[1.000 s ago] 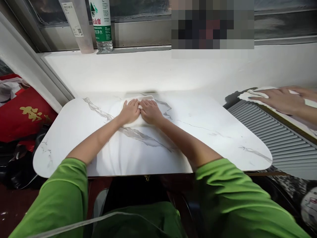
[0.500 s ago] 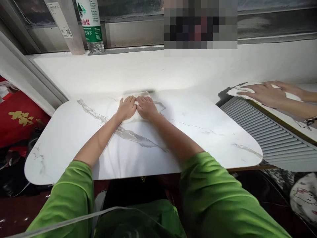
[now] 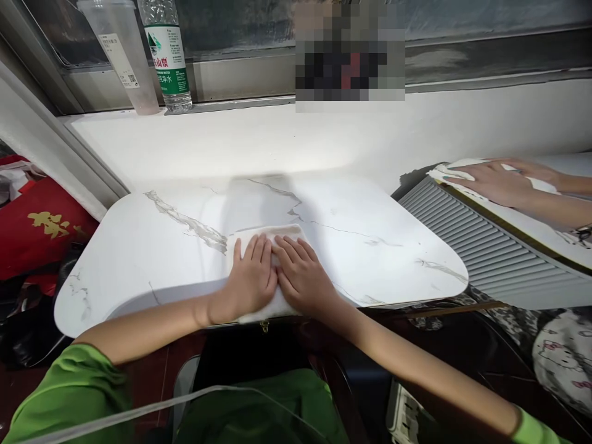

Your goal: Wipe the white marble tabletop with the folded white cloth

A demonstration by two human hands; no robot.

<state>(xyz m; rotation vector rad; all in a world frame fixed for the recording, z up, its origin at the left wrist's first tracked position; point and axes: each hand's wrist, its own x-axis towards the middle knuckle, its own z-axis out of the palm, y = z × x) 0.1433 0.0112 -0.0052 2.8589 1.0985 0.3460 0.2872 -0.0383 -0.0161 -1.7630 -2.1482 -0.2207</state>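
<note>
A folded white cloth (image 3: 277, 235) lies on the white marble-patterned table (image 3: 361, 246), close to its near edge. My left hand (image 3: 250, 280) and my right hand (image 3: 303, 277) rest side by side on top of it, fingers stretched out flat and pressing down. Most of the cloth is hidden under the two palms; only its far edge and a bit of its near edge show.
On the window ledge (image 3: 287, 135) stand a clear plastic cup (image 3: 121, 55) and a water bottle (image 3: 166, 58). At the right another person's hands (image 3: 494, 182) press a white cloth (image 3: 451, 172) onto a second table above a grey slatted panel (image 3: 481, 246). Red bags (image 3: 41, 228) sit at the left.
Both my hands have slid the cloth from the table's far side back toward me, to the near edge. The other person's hands stay on their cloth at the right.
</note>
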